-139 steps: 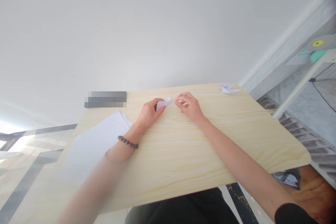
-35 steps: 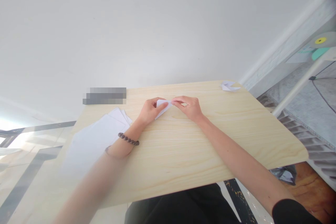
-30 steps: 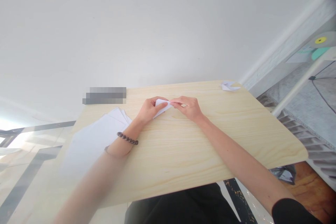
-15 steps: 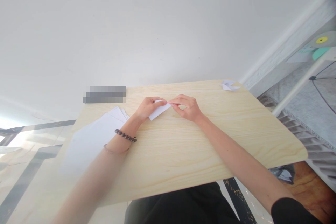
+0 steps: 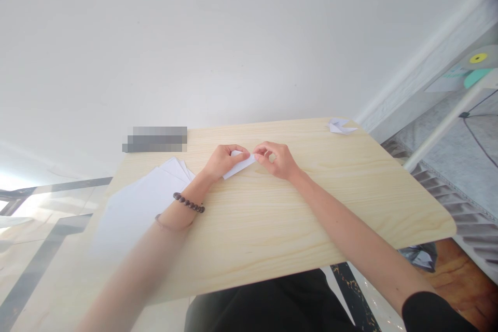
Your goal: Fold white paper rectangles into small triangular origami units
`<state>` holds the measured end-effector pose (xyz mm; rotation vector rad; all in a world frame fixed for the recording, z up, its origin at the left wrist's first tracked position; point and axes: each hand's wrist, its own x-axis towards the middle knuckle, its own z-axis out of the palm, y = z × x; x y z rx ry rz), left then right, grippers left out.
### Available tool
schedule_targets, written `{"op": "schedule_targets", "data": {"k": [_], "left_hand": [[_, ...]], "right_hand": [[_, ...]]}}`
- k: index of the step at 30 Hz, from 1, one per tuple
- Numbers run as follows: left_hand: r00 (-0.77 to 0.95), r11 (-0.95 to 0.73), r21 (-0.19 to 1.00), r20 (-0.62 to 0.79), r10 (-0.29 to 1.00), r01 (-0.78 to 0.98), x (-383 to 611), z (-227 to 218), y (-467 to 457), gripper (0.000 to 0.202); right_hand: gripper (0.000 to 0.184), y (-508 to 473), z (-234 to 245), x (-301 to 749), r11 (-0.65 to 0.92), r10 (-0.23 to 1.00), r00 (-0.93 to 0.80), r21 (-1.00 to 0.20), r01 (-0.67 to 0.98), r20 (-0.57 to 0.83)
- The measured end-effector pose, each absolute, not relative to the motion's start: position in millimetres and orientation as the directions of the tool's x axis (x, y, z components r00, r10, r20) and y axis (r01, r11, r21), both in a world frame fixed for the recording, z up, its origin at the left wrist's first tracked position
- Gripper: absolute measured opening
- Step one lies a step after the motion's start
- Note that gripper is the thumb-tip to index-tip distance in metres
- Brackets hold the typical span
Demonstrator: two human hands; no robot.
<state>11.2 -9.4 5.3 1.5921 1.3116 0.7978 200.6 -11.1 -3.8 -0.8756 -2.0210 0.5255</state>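
Our left hand [image 5: 221,161] pinches a folded white paper strip [image 5: 237,167], our right hand [image 5: 277,160] its two-o'clock tip. We're likely creasing; next needs firm pressure.

The single view looks from the wearer's head, facing forward and tipped down across the table [image 5: 311,207] to the wall [image 5: 233,36] at twelve o'clock. It stands near: the left forearm [image 5: 132,264] enters between seven and eight, the right forearm [image 5: 350,228] between four and five, the left hand [image 5: 224,161] and right hand [image 5: 278,161] close to centre, the lap [image 5: 268,306] at six.
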Motion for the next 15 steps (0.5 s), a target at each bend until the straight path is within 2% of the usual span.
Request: {"op": "schedule_targets", "data": {"k": [7, 15], "left_hand": [[0.276, -0.095, 0.904, -0.026, 0.961, 0.418, 12.9, 6.6, -13.5, 0.033], [0.306, -0.109, 0.873, -0.049, 0.951, 0.476, 10.1, 8.4, -11.7, 0.039]], "right_hand": [[0.02, -10.2, -6.4, 198.1, 0.572, 0.806, -0.461, -0.691, 0.442, 0.372], [0.02, -10.4, -6.7, 199.2, 0.481, 0.844, -0.454, -0.78, 0.4, 0.287]]}}
